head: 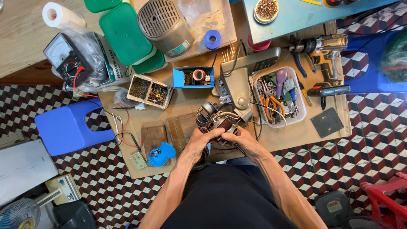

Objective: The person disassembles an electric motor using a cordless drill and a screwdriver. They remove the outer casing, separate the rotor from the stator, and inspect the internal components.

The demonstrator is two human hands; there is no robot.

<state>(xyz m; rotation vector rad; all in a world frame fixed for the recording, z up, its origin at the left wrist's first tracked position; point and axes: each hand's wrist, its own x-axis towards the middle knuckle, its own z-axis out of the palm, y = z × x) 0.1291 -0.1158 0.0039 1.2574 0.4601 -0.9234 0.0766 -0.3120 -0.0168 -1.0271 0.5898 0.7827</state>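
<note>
Both hands meet over a small electric fan motor [219,121] with copper windings and loose wires, at the front edge of a low wooden board [186,101]. My left hand [202,140] grips the motor's left side. On the motor's right side, my right hand [245,142] presses against it and seems to hold a thin dark tool; what kind is unclear. A grey fan housing [241,78] lies just behind the motor, wires running to it.
White tool tray [302,111] with pliers sits right; cordless drill [324,53] beyond. Blue box [193,77], parts boxes [149,90], green lidded tubs [125,34], grey motor cover [163,23], multimeter [68,57] lie behind and left. Blue stool [68,127] stands left, red stool [388,197] right.
</note>
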